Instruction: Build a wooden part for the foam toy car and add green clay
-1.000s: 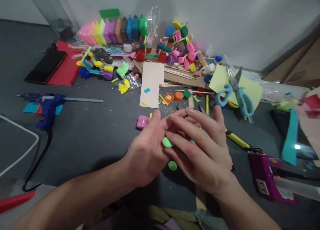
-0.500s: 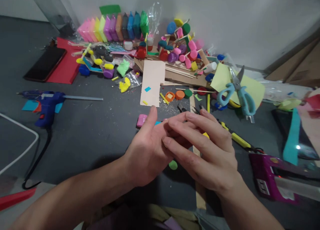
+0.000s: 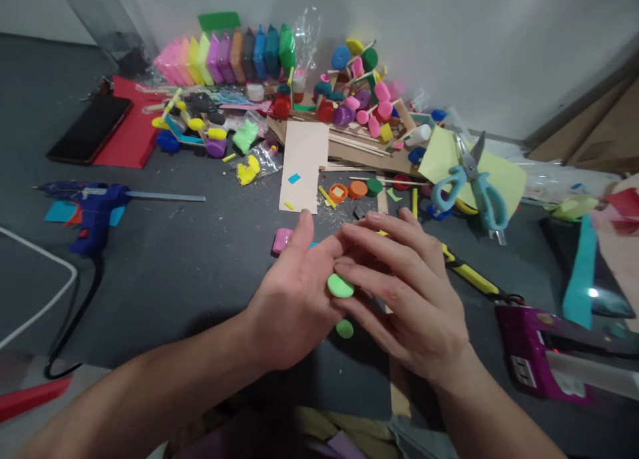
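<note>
My left hand (image 3: 297,296) is turned palm up over the table, thumb stretched out and its fingers partly hidden behind the other hand. A light green piece of modelling clay (image 3: 341,286), smooth and rounded, shows at the edge of the left palm. Curved fingers of my right hand (image 3: 414,299) touch this clay and hold it against the palm. Below the hands a flat green disc (image 3: 344,328) lies on the dark table. Just beyond the left thumb is a pink block (image 3: 282,241).
On the left lies a blue glue gun (image 3: 97,209) with its cord. Scissors (image 3: 472,179) and a yellow-black cutter (image 3: 469,273) are at the right. A pale card (image 3: 304,153), clay packets (image 3: 229,56) and small clay models (image 3: 192,130) stand toward the back.
The light green clay, hidden between the hands before, now shows at the right fingertips. My right hand's fingers have shifted slightly over the left palm.
</note>
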A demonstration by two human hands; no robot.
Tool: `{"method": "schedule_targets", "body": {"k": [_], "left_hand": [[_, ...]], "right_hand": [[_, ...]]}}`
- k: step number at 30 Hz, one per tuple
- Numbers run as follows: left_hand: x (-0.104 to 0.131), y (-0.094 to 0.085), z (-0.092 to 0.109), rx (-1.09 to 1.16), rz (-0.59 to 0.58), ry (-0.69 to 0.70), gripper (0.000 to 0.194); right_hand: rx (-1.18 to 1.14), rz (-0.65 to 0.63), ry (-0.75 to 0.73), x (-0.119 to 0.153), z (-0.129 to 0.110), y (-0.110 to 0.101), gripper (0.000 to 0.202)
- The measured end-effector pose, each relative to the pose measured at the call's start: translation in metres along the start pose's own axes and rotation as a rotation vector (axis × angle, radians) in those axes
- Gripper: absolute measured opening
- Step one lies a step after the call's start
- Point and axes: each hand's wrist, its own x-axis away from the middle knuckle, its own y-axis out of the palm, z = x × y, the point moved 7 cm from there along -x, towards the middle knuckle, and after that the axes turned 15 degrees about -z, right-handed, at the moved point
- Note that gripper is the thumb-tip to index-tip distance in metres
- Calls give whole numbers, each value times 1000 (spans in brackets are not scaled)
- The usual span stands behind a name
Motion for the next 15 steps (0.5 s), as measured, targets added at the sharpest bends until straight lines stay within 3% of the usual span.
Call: {"method": "schedule_targets", "body": {"k": [3,7,11,15], "left_hand": [[1,-3,2,-137,50,29,55],[10,-7,10,-514,190,62,24],[17,-6,18,-889,299,6,11],[14,-4,21,-992,282,-4,4]], "right_hand": [[-32,31,5,0,0,-4,22],[30,68,29,2,2,-11,20],[83,97,49,5,6,-20,16],[48,96,42,6,9,-24,20]]}}
